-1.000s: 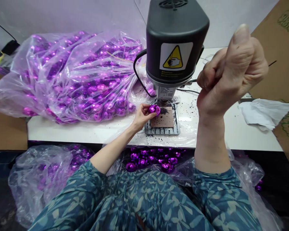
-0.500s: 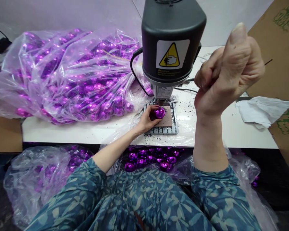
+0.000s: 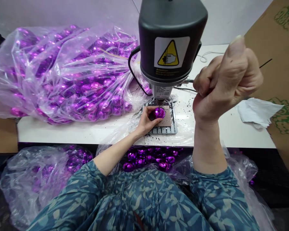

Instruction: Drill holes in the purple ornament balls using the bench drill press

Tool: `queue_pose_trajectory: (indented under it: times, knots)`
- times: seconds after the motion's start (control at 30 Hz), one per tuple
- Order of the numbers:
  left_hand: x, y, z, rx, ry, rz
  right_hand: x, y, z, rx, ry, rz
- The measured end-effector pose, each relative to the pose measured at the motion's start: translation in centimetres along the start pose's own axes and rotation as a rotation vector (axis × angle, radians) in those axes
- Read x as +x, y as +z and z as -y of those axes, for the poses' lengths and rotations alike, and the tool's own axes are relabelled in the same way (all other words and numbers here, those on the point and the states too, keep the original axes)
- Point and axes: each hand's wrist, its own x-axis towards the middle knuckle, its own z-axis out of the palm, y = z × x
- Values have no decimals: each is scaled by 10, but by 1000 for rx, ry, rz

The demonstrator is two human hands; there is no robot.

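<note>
Head view: I see the left hand [image 3: 146, 120] with fingers wrapped snugly round a shiny faceted purple ball [image 3: 159, 113], resting on the brown pad of a slotted grey metal jig [image 3: 168, 117] under a black bench drill [image 3: 170, 41]; right hand [image 3: 223, 85] curled shut, anything inside unclear; I'd flag a slipping ball pulling fingertips toward the drill bit [image 3: 160, 102]

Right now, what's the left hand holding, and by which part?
The left hand holds a shiny faceted purple ball by its side, fingers curled against it, top left uncovered.

Faceted ball ornament [image 3: 159, 113]: shiny magenta-purple mirror mosaic
Sleeve [image 3: 221, 189]: teal-blue, pale leaf print
Drill press head [image 3: 170, 25]: black, yellow warning triangle
Cardboard sheet [image 3: 272, 70]: brown, green printed pattern
</note>
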Motion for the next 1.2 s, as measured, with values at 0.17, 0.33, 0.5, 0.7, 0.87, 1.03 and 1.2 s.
queue_pose_trajectory:
  times: [0.17, 0.33, 0.5, 0.7, 0.87, 1.03, 1.2]
  knots:
    - [0, 0, 2, -28, 9, -1, -13, -2, -1, -5, -15, -51]
    - [0, 0, 1, -30, -14, 0, -26, -5, -11, 121, -96, -120]
    - [0, 1, 0, -20, -5, 15, -39, -15, -25, 106, -164, -76]
    - [0, 0, 0, -3, -5, 4, -49, -19, -40, 127, -333, -90]
    - [1, 2, -6, -1, -2, -12, -14, -2, -22, 123, -207, -89]
    - [-26, -10, -44, 193, 40, 17, 25, 11, -12, 107, 51, -13]
    - [-79, -36, -93, 370, 201, 739, 25, 13, -13, 187, 50, -11]
